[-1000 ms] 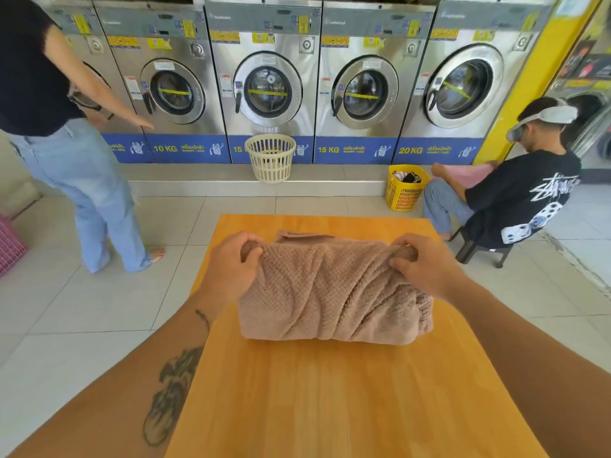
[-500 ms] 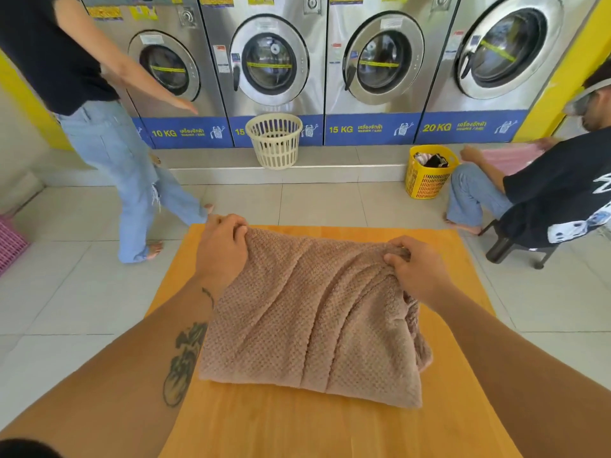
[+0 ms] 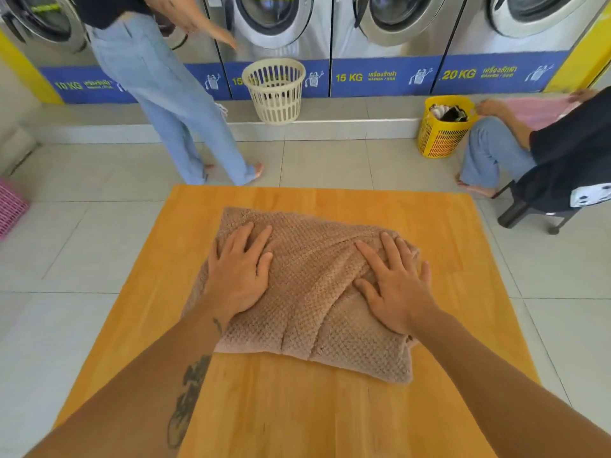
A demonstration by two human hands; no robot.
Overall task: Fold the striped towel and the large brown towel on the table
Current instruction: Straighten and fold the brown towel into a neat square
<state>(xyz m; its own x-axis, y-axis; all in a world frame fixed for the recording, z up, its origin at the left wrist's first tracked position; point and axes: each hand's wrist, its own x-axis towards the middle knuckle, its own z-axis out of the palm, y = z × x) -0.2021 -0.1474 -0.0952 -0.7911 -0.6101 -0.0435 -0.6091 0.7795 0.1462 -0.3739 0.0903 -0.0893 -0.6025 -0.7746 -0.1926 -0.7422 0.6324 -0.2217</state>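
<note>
- Left hand and right hand lie flat, fingers spread, on the brown towel, likely flattening its folds.
- Towel sits under both palms, mid-table; striped towel not visible.

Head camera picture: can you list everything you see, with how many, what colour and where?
brown towel: 1, brown, folded, middle of table
table: 1, orange wood, nearest
washing machines: 5, silver, far wall
cream basket: 1, cream, before the machines
yellow basket: 1, yellow, floor right, clothes inside
pink basket: 1, pink, left edge
standing person: 1, blue jeans, far left
seated person: 1, black top, right
left hand: 1, flat on towel's left
right hand: 1, flat on towel's right
</note>
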